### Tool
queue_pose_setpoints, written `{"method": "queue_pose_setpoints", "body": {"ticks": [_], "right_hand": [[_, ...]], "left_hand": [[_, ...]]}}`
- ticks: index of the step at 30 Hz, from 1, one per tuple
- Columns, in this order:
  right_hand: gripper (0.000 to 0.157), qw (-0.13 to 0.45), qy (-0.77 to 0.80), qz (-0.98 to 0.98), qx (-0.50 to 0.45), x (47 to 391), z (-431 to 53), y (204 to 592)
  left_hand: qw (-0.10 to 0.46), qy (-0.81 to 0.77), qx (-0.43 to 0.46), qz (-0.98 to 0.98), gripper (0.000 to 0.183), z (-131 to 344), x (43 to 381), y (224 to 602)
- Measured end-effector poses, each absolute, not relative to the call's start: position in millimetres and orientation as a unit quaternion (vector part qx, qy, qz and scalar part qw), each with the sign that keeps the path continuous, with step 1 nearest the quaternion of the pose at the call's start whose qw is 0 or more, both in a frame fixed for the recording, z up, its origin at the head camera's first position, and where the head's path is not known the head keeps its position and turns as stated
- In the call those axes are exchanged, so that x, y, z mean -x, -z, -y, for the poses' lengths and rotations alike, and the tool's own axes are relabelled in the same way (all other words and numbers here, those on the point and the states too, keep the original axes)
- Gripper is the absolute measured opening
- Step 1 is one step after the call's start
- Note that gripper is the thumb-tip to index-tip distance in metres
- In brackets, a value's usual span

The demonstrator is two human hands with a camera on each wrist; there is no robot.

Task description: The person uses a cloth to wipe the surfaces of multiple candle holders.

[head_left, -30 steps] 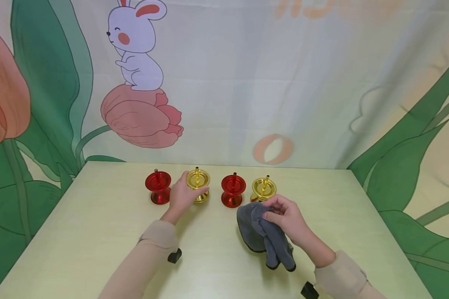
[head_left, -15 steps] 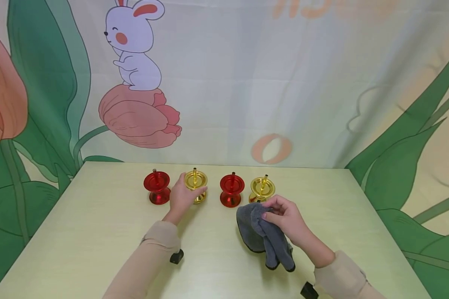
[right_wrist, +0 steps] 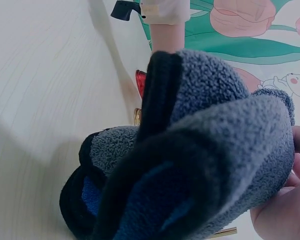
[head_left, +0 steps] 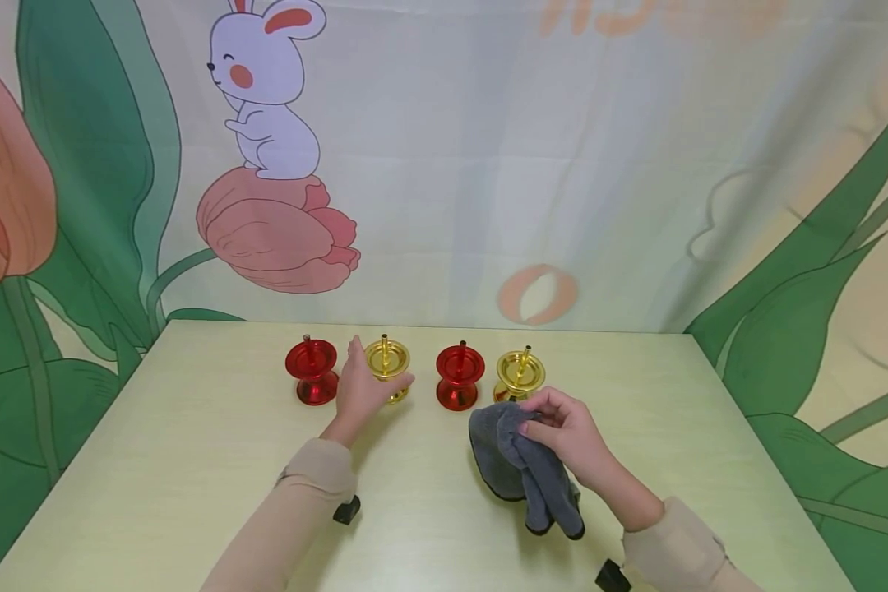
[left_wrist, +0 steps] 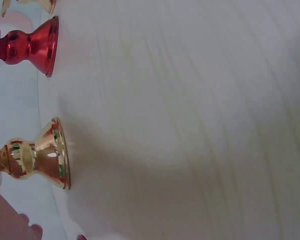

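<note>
My left hand [head_left: 361, 388] is beside the left gold candle holder [head_left: 387, 359], its fingers straightened along the far left side and its thumb stretched across the front. The left wrist view shows this gold candle holder [left_wrist: 27, 156] upright on the table, with part of the hand [left_wrist: 9, 220] below it at the image edge. Between thumb and fingertips, my right hand [head_left: 568, 429] pinches a grey cloth [head_left: 499, 456] with dark edging, which hangs in folds. Close behind the cloth stands another gold candle holder [head_left: 520, 372], its base partly hidden.
A red candle holder [head_left: 312, 362] stands left of my left hand, and another red candle holder [head_left: 460, 366] stands between the two gold ones. They form a row near the back edge of the pale table [head_left: 178, 469]. A printed curtain [head_left: 429, 164] hangs behind it.
My left hand's fingers have straightened and loosened from the gold candle holder, which stands slightly further left and lower in view. The right hand and the cloth have stayed put.
</note>
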State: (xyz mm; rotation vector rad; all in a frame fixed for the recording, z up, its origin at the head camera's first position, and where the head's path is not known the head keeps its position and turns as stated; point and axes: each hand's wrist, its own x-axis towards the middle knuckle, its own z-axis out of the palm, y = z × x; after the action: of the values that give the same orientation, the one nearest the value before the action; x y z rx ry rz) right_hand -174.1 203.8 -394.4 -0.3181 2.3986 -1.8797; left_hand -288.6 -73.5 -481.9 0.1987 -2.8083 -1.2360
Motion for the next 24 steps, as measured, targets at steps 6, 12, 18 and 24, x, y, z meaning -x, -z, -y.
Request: {"method": "queue_pose_setpoints", "body": {"ticks": [6, 12, 18, 24], "right_hand": [[0.021, 0.038, 0.614, -0.782, 0.103, 173.6, -205.4, 394.4], [0.021, 0.035, 0.613, -0.782, 0.108, 173.9, -207.5, 396.5], [0.021, 0.035, 0.608, -0.787, 0.098, 173.7, -209.2, 396.4], [0.021, 0.032, 0.605, -0.79, 0.096, 172.9, -210.0, 394.1]], "left_hand": [[0.088, 0.4, -0.024, 0.912, 0.113, 60.0, 284.6, 463.5], [0.132, 0.377, 0.058, 0.915, 0.111, 37.3, 278.8, 440.0], [0.113, 0.29, 0.112, 0.944, 0.115, 15.2, 273.2, 429.3], [0.075, 0.28, 0.168, 0.942, 0.113, -1.5, 272.8, 427.8]]}}
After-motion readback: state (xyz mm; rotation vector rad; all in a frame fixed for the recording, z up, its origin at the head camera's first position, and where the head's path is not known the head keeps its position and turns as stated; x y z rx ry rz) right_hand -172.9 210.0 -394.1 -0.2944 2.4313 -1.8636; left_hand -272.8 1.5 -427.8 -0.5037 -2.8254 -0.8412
